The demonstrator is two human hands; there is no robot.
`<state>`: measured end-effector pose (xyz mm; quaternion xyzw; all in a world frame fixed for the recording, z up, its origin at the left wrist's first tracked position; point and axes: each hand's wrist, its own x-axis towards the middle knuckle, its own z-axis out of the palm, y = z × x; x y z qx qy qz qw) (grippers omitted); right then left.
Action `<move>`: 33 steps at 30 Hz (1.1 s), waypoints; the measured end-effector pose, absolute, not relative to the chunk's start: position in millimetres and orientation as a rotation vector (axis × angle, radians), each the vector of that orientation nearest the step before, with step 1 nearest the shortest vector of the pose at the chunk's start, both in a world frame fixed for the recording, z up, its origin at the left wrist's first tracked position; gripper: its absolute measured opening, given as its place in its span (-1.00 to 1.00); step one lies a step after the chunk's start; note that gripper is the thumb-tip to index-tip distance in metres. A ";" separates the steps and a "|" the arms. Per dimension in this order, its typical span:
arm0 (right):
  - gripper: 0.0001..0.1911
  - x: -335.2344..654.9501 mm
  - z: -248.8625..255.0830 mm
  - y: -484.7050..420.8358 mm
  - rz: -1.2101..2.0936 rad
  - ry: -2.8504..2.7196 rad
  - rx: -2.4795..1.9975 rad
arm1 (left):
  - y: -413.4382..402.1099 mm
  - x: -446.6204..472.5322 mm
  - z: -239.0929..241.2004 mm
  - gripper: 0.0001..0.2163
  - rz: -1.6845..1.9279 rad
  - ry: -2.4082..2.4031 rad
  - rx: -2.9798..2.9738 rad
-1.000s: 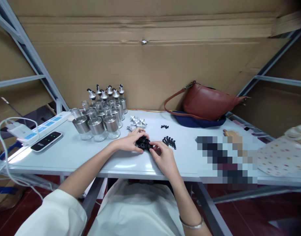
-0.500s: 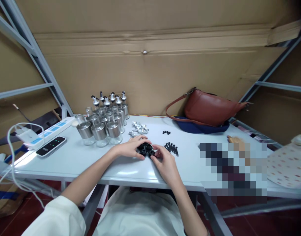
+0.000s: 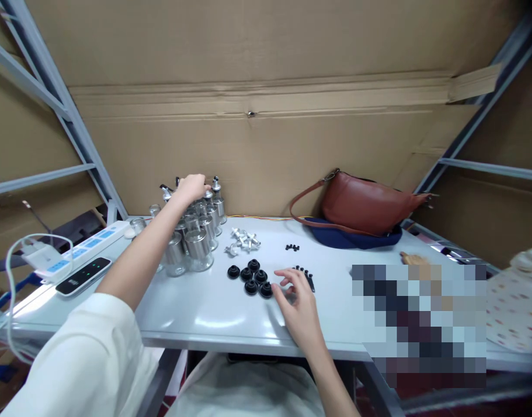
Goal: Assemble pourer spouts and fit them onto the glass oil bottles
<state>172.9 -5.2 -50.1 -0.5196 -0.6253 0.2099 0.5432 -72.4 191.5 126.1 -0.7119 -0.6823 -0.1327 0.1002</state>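
My left hand [image 3: 192, 187] reaches over the back bottles, knuckles up and fingers curled downward; what they close on is hidden. Glass bottles [image 3: 198, 245] with steel bands stand below that arm, the rear ones topped by metal pourers [image 3: 216, 184] with black tips. Several black ribbed stoppers [image 3: 251, 286] sit in a cluster at the middle of the table. To their right my right hand [image 3: 294, 295] hovers or rests with fingers apart and nothing held, its thumb close to the nearest stopper. Black levers [image 3: 311, 280] lie partly behind that hand.
Several silver pourer parts [image 3: 245, 240] lie behind the stoppers, with small black caps [image 3: 292, 248] to the right. A brown bag [image 3: 365, 202] rests on a dark blue cap [image 3: 352, 236]. At left are a power strip [image 3: 96, 237] and a black-topped device [image 3: 83, 277].
My left hand has left the stoppers and moved up and left to the back bottles. My right hand has drawn slightly right off the stoppers, fingers apart. The view has tilted up slightly.
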 end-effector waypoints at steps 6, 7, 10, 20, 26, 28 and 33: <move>-0.84 174.2 -51.3 -5.2 0.522 -1.450 -1.206 | 182.2 -66.9 138.7 -0.83 -0.386 -1.926 -2.083; -0.84 174.4 -51.5 -5.1 0.517 -1.439 -1.204 | 176.5 -66.7 146.4 -0.83 -0.445 -1.886 -2.070; -0.84 174.7 -51.9 -4.8 0.501 -1.406 -1.199 | 155.6 -67.9 176.3 -0.77 -0.793 -1.747 -1.982; -0.79 174.9 -50.7 -6.0 0.564 -1.352 -1.197 | 67.1 -76.4 200.9 -0.81 -2.485 -1.052 -1.746; -0.76 173.6 -50.2 -7.3 0.601 -1.359 -1.218 | 34.3 -74.1 107.9 -0.70 -2.293 -1.200 -1.958; -0.75 173.5 -50.3 -8.1 0.615 -1.365 -1.227 | 33.9 -72.7 78.3 -0.69 -2.245 -1.296 -1.901; -0.75 173.9 -50.7 -9.5 0.636 -1.364 -1.211 | 48.7 -71.7 39.8 -0.68 -2.098 -1.399 -1.887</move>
